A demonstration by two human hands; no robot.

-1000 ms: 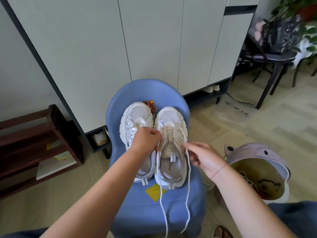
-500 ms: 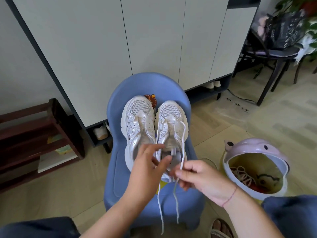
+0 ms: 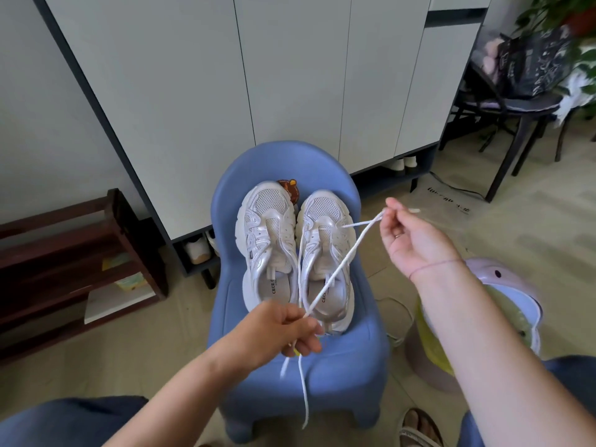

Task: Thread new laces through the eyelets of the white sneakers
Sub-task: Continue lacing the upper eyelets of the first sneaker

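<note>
Sneakers, a left one (image 3: 267,243) and a right one (image 3: 325,253), sit side by side on the seat of a blue chair (image 3: 354,366), touching, toes toward the backrest and heels short of the seat's near edge. The backrest curves round the toes. Just beyond it stands a cabinet (image 3: 290,75). A wooden rack (image 3: 64,253) is well off to the left, with bare floor between it and the chair. A bin (image 3: 522,304) stands near the chair's right side, under the right forearm, with a strip of floor between.

A white lace (image 3: 342,262) leaves the right sneaker's far eyelets and rises to the right hand (image 3: 409,237). That hand is lifted clear of the chair's right edge, palm toward the camera, and pinches the lace between thumb and forefinger. The lace tip pokes out to the right. From there a taut strand crosses the right sneaker diagonally down to the left hand (image 3: 277,333). The left hand hovers above the heels, fingers curled and pinching the lace. Two tails hang below it past the seat's near edge.
</note>
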